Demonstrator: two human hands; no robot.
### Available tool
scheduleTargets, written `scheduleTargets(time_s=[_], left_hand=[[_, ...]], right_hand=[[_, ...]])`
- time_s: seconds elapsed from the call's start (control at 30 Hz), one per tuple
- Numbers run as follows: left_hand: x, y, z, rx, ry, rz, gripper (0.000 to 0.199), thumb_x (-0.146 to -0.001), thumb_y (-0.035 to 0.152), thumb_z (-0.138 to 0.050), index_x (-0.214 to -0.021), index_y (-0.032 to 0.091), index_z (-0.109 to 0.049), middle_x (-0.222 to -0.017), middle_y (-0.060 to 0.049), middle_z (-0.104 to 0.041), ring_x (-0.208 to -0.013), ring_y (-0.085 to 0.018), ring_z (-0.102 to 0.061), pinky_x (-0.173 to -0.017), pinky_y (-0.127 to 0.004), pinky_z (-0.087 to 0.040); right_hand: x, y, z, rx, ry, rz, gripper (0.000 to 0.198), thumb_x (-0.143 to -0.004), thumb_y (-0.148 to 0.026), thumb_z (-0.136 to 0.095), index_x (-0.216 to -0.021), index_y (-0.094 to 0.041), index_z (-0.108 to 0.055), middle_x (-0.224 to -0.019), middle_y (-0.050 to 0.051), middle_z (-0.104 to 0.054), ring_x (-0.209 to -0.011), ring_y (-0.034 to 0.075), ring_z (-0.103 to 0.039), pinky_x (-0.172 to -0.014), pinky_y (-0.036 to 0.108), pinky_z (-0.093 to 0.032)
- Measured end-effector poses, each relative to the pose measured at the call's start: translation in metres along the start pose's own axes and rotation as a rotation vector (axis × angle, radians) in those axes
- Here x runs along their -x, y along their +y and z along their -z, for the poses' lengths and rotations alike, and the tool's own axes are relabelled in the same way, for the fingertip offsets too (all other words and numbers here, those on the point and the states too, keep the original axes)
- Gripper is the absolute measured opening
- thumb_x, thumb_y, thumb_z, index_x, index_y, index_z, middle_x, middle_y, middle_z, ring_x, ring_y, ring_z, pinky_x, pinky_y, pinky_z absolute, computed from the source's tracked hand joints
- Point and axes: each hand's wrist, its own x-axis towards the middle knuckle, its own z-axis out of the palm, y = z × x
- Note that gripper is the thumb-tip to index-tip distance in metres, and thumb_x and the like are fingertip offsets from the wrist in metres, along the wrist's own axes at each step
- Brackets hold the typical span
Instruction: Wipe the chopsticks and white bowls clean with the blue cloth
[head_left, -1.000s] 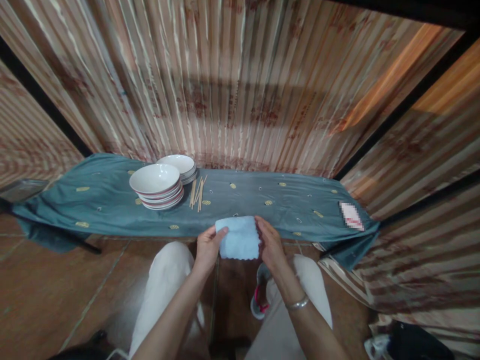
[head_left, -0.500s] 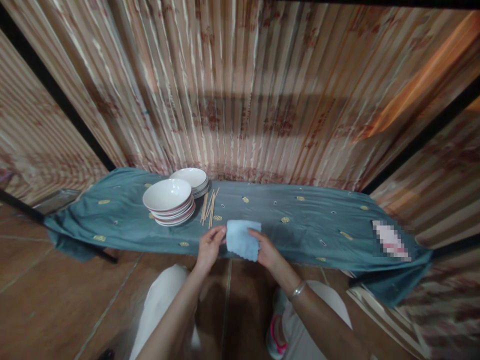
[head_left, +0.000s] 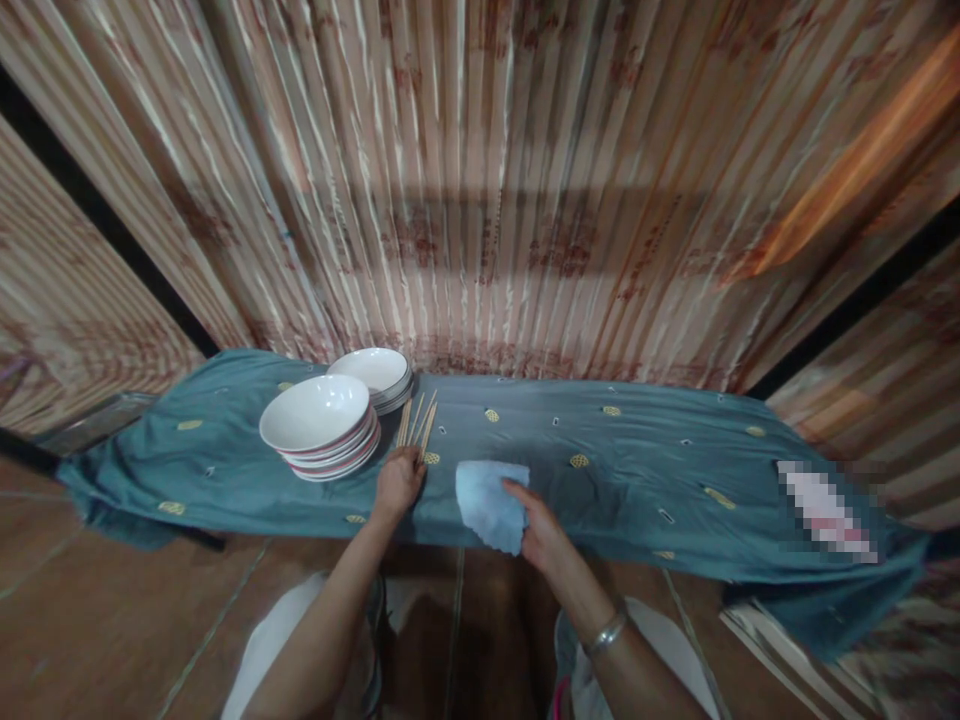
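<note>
In the head view, my left hand [head_left: 401,482] is at the near ends of several thin wooden chopsticks [head_left: 429,420], its fingers curled closed around them and covering those ends. The chopsticks' far ends fan out over the tablecloth. My right hand [head_left: 541,530] pinches a light blue cloth [head_left: 491,505] by its right side, thumb on top. The cloth hangs fairly flat, close to the front edge of the table. Left of the chopsticks stands a stack of white bowls [head_left: 319,415] with red bands. Behind it is a stack of white plates or shallow bowls [head_left: 371,370] with dark rims.
A teal tablecloth [head_left: 630,480] with yellow motifs covers the long table. A blurred-out white and pink item [head_left: 825,510] lies at its right end. Black posts [head_left: 862,300] rise at both sides, with a pleated curtain [head_left: 480,200] behind.
My left hand has left the blue cloth's side and moved left to the chopsticks. My right hand keeps the cloth, which hangs slightly tilted. The view has shifted a little.
</note>
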Motion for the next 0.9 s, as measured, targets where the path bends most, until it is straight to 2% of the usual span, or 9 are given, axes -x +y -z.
scheduleTargets(time_s=[0.13, 0.3, 0.6, 0.67, 0.77, 0.83, 0.9], left_hand=[[-0.007, 0.004, 0.0, -0.053, -0.046, 0.006, 0.021, -0.083, 0.019, -0.048, -0.098, 0.014, -0.061, -0.1, -0.013, -0.065, -0.091, -0.023, -0.063, -0.078, -0.029, -0.044], [-0.012, 0.007, -0.001, -0.072, -0.074, -0.007, 0.021, -0.083, 0.018, -0.046, -0.095, 0.014, -0.062, -0.099, -0.013, -0.065, -0.088, -0.022, -0.064, -0.075, -0.029, -0.044], [-0.015, -0.003, 0.0, 0.08, -0.041, -0.002, 0.022, -0.084, 0.022, -0.046, -0.087, 0.014, -0.067, -0.09, -0.011, -0.068, -0.083, -0.02, -0.064, -0.073, -0.027, -0.043], [-0.015, -0.001, 0.002, 0.321, -0.02, 0.068, 0.018, -0.081, 0.025, -0.052, -0.083, 0.015, -0.067, -0.077, -0.007, -0.067, -0.073, -0.018, -0.062, -0.067, -0.026, -0.043], [-0.009, 0.014, 0.001, 0.97, -0.035, 0.28, 0.021, -0.069, 0.035, -0.065, -0.075, 0.014, -0.065, -0.056, 0.0, -0.058, -0.053, -0.014, -0.054, -0.052, -0.024, -0.04], [0.0, 0.031, -0.002, 1.282, -0.104, 0.339, 0.03, -0.059, 0.039, -0.072, -0.074, 0.014, -0.064, -0.058, 0.001, -0.059, -0.049, -0.01, -0.051, -0.048, -0.022, -0.037], [0.012, 0.048, -0.006, 1.465, -0.218, 0.378, 0.036, -0.053, 0.039, -0.077, -0.074, 0.013, -0.065, -0.062, -0.001, -0.063, -0.048, -0.008, -0.051, -0.046, -0.02, -0.035]], right_hand=[[0.002, -0.004, -0.001, -0.046, 0.052, -0.049, 0.019, -0.068, -0.027, -0.071, -0.08, -0.014, -0.068, -0.072, 0.006, -0.072, -0.074, 0.022, -0.069, -0.071, 0.032, -0.056], [0.003, -0.008, -0.006, -0.037, 0.094, -0.051, 0.017, -0.067, -0.026, -0.071, -0.078, -0.014, -0.068, -0.069, 0.006, -0.072, -0.064, 0.021, -0.068, -0.068, 0.033, -0.056], [-0.005, -0.015, -0.001, -0.013, 0.136, -0.007, 0.024, -0.06, -0.03, -0.075, -0.077, -0.015, -0.067, -0.067, 0.005, -0.072, -0.067, 0.021, -0.069, -0.067, 0.032, -0.055], [-0.009, -0.015, 0.002, -0.019, 0.14, 0.01, 0.026, -0.059, -0.031, -0.077, -0.076, -0.014, -0.067, -0.068, 0.006, -0.072, -0.071, 0.023, -0.069, -0.068, 0.033, -0.055], [-0.017, -0.014, 0.004, -0.02, 0.186, 0.055, 0.025, -0.059, -0.031, -0.077, -0.075, -0.015, -0.066, -0.067, 0.006, -0.072, -0.071, 0.022, -0.069, -0.069, 0.033, -0.054], [-0.024, -0.014, 0.002, -0.007, 0.243, 0.103, 0.024, -0.059, -0.031, -0.077, -0.074, -0.016, -0.066, -0.065, 0.004, -0.072, -0.067, 0.021, -0.068, -0.067, 0.032, -0.054], [-0.031, -0.014, -0.001, 0.004, 0.284, 0.138, 0.023, -0.06, -0.032, -0.076, -0.074, -0.017, -0.065, -0.063, 0.002, -0.071, -0.061, 0.019, -0.067, -0.063, 0.029, -0.053]])
